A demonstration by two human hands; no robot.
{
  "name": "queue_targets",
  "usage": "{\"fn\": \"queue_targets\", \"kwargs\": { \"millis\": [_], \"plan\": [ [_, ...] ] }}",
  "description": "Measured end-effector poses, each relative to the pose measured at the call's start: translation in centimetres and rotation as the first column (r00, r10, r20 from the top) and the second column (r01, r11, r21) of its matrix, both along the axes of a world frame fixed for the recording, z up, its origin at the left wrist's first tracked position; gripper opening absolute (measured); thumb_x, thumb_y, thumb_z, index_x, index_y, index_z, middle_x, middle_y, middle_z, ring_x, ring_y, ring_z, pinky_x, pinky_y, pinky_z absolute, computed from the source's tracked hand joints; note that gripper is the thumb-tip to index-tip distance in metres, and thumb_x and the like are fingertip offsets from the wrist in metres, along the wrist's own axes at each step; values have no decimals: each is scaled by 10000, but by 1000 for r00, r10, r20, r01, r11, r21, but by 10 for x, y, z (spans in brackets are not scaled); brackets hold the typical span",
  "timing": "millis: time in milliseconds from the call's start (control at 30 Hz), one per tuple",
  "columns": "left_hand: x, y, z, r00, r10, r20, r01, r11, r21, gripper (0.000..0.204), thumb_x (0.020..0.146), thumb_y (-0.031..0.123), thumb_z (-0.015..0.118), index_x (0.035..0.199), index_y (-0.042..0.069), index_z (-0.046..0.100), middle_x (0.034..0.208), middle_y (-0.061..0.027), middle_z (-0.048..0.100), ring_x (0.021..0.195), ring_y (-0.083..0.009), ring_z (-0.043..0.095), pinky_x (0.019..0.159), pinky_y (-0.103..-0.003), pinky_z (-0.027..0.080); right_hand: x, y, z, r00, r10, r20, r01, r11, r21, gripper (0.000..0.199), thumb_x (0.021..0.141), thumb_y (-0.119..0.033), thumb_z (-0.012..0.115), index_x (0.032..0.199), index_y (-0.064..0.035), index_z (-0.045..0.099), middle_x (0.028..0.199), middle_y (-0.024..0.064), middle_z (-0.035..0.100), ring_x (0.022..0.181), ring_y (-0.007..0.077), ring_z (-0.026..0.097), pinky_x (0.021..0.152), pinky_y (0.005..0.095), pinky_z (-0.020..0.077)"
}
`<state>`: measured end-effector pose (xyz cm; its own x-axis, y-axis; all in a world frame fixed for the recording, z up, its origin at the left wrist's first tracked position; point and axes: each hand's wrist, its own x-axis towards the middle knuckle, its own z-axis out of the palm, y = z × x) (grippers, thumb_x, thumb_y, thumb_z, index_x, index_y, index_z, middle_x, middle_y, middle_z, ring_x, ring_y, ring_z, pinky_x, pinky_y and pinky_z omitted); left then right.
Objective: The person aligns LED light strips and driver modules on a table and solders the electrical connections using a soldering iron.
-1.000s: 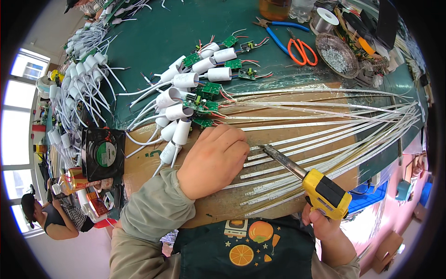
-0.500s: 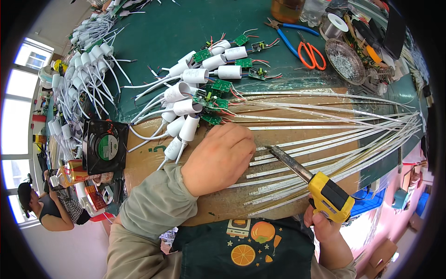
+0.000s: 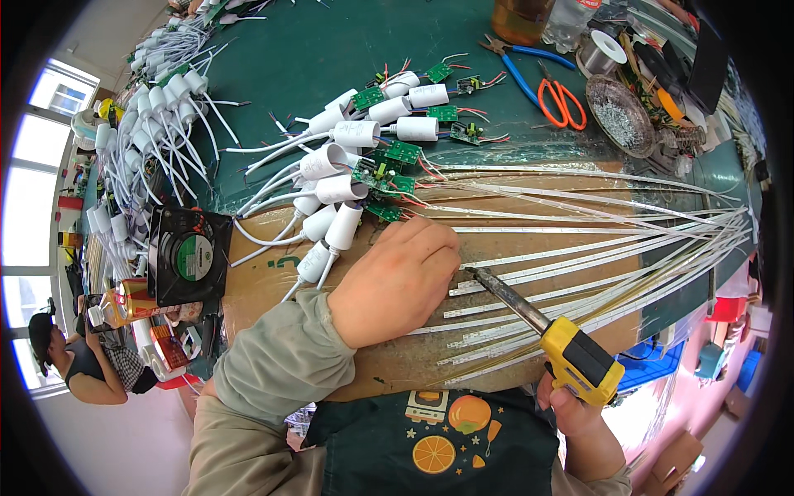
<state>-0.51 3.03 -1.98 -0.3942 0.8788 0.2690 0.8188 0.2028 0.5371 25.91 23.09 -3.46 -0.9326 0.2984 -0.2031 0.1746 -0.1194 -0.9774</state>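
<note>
My left hand (image 3: pixel 395 281) is closed in a pinch over the brown board (image 3: pixel 513 197), beside the ends of several white LED strips (image 3: pixel 554 255). Its fingertips are turned away, so what they pinch is hidden. My right hand (image 3: pixel 571 407) grips a yellow and black soldering iron (image 3: pixel 583 360) from below. The iron's dark tip points left and sits close to my left fingers and a strip end. Just beyond the left hand lie green circuit boards (image 3: pixel 404 153) with thin wires, and white cylindrical housings (image 3: pixel 341 188) with white cables.
A black fan (image 3: pixel 188 256) stands at left near a big pile of white housings (image 3: pixel 157 116). Blue-handled cutters (image 3: pixel 529 70), orange-handled scissors (image 3: pixel 562 103), a solder spool (image 3: pixel 601 51) and a metal dish (image 3: pixel 620 116) lie at far right. Another person (image 3: pixel 91 360) sits at far left.
The soldering iron's tip has shifted slightly left, closer to my left fingers, and its body has dipped a little. The whole view has shifted slightly; the left hand keeps its pinch.
</note>
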Motion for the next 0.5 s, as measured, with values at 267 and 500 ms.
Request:
{"fn": "queue_targets", "kwargs": {
  "millis": [267,500],
  "plan": [
    [0,0,0,1000,-6,-8,6,1000,-14,155,786,24,688,929,31,628,1050,-96,590,998,-296,580,897,-400,462,4,-1,-4,999,-38,6,37,999,30,667,848,-367,775,1271,83,522,824,111,618,514,151,526,446,279,437],
    [0,-1,-1,1000,-10,-10,10,1000,-7,168,779,14,684,936,29,626,1060,-99,587,1007,-306,578,903,-404,464,3,0,-1,1000,-11,-4,11,1000,26,633,858,-346,768,1259,82,530,826,108,616,519,148,530,452,276,442]
  ]
}}
